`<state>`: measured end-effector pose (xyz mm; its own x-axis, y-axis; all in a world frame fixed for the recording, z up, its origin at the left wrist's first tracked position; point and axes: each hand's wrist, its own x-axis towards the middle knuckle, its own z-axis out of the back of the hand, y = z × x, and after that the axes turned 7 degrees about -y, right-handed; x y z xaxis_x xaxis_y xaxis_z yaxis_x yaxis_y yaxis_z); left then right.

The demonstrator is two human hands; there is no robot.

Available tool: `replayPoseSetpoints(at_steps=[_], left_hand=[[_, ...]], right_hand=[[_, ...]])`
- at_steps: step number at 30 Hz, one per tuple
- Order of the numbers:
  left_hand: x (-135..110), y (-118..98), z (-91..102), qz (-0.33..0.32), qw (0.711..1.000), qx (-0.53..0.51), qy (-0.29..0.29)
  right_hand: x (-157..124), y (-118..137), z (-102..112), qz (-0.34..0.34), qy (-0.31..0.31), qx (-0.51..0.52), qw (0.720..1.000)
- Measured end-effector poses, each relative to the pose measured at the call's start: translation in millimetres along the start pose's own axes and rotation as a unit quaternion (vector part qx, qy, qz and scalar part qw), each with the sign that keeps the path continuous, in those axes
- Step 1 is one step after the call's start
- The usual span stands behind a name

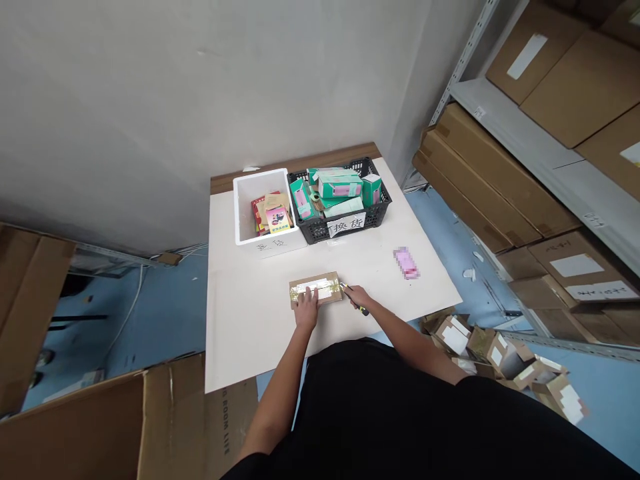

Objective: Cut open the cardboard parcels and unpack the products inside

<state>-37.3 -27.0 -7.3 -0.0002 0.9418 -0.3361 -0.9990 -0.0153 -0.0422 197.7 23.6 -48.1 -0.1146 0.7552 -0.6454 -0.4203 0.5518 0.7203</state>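
A small brown cardboard parcel (316, 289) with a white label and tape lies near the middle of the white table (250, 320). My left hand (306, 309) rests flat on the parcel's near left side, fingers stretched over it. My right hand (358, 297) is closed round a yellow and black utility knife (353, 297), whose tip touches the parcel's right end.
At the table's far side stand a white bin (245, 230) with small red and yellow packs and a black basket (320, 230) with several green boxes. A blurred pink item (406, 263) lies to the right. Cardboard boxes fill the shelves (525, 153) at right; small parcels (500, 350) lie on the floor.
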Motion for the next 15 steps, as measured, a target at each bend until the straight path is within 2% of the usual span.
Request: replayPoseSetpoints(at_steps=[6,11,15], left_hand=[[1.8,3.2,2.2,-0.007,1.0,0.009,-0.015],[21.4,17.1,19.3,-0.014,0.999,-0.03,-0.017],[40.1,39.4,26.7,-0.02,0.998,-0.037,-0.035]], right_hand=[[-15.1,-27.8,5.3,-0.021,0.033,0.009,0.999],[-18.2,-57.4,8.1,-0.111,-0.087,0.075,0.987],[-10.2,-58.1,21.9,-0.126,-0.163,0.012,0.978]])
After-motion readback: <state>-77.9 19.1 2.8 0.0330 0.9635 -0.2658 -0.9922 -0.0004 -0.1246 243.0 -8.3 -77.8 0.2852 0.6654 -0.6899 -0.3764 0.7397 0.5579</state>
